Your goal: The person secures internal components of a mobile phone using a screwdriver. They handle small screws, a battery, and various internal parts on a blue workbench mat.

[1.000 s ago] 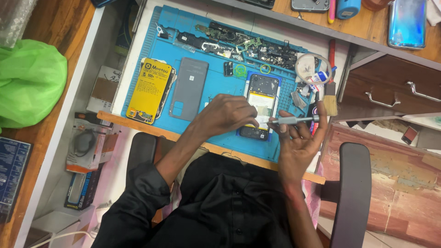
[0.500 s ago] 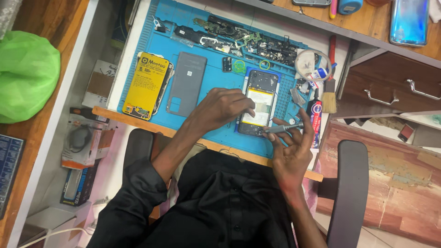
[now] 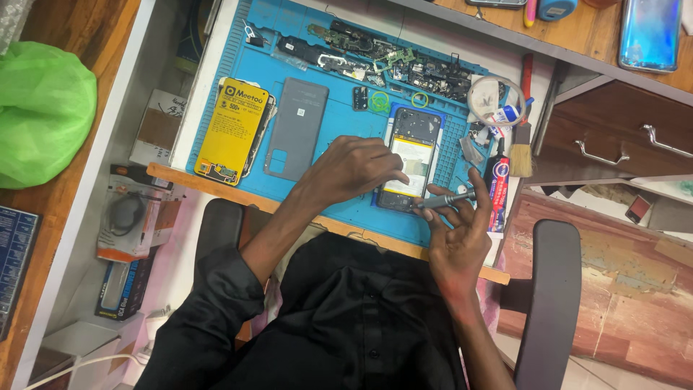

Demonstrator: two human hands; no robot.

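My left hand (image 3: 354, 170) lies flat beside the open phone (image 3: 411, 159), thin and easy to break, while my right grip (image 3: 462, 231) pinches a small screwdriver (image 3: 446, 200).

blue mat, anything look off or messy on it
Nothing spilled. The opened phone lies without its back; the grey back cover sits apart to its left. Loose boards and parts clutter the blue mat's far edge.

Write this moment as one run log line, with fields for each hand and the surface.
left hand: resting on opened phone | right hand: holding small screwdriver at phone's lower edge | surface: blue mat
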